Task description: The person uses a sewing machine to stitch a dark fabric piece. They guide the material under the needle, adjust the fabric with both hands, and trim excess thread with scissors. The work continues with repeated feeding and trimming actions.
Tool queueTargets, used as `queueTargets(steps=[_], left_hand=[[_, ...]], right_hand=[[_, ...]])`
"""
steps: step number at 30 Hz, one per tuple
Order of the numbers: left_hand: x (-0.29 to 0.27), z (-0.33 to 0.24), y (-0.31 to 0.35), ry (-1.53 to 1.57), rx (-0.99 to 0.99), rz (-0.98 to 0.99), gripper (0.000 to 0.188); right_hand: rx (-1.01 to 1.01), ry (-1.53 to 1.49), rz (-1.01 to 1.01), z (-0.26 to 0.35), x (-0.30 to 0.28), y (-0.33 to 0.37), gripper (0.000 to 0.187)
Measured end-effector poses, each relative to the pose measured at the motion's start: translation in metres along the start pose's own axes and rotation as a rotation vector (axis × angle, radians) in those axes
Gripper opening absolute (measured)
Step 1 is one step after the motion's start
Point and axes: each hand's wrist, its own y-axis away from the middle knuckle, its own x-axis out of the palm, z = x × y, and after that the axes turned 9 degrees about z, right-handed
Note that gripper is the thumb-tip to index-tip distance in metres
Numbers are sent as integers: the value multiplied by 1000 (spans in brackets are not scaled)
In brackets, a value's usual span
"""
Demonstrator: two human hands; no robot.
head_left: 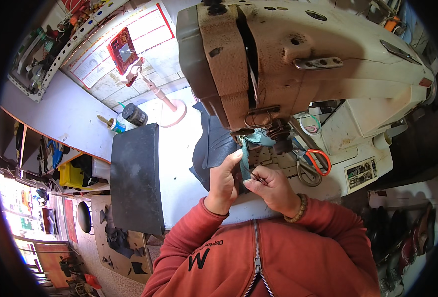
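In front of the sewing machine (278, 64), both hands are raised close together beneath its needle area. My left hand (223, 182) is closed, thumb upward, around the edge of a narrow teal fabric strip (244, 161). That strip runs up to the machine's presser foot, where more teal material bunches. My right hand (274, 190) pinches at the strip's lower end, with a thin dark tool between its fingers; its exact kind is hard to make out. Dark leather pieces (214, 141) lie just beyond my left hand.
Orange-handled scissors (319, 162) rest on the machine bed to the right. A black sheet (136, 178) covers the table's left side. Behind it are a dark jar (135, 115), a small can (116, 125) with a brush, and a phone stand (172, 113) holding a red-cased phone (123, 52).
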Motion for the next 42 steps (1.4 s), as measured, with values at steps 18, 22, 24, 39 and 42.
queueTargets(steps=[18,22,24,39,42], left_hand=[[-29,9,-8,17,-9,36,25],[-28,9,-6,27,-11,17,24],[-24,7,-6,29,-16,-6,23],[6,-7,0,-218,9,-144,14],[9,-5,2,-222,2,-180,15]], right_hand=[[-97,130,42,5,-8,-2,22],[-120,156,40,5,-10,0,23],[-135,195,37,3,-9,-1,23],[-508,1262,-259,13,-53,-30,29],[-571,1303,-288,10,-55,-33,27]])
